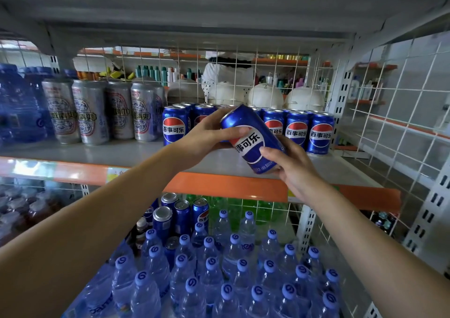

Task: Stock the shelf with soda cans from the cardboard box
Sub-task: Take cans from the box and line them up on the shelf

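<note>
Silver tall cans (90,113) stand upright at the left of the shelf (121,154). Next comes 1 standing Pepsi can (174,125). Left hand (207,135): fingers curled round the upper body of the held Pepsi can (253,138). This can is tilted, top leaning back-left, above the shelf's front edge, before the row's middle. Right hand (292,162): fingers wrapped round its base end. 3 more Pepsi cans (295,132) stand upright at right. Cardboard box not in view.

Risk, judged: set down tilted, it could topple neighbours. A slack grip could drop it onto the water bottles (241,269) below.
</note>
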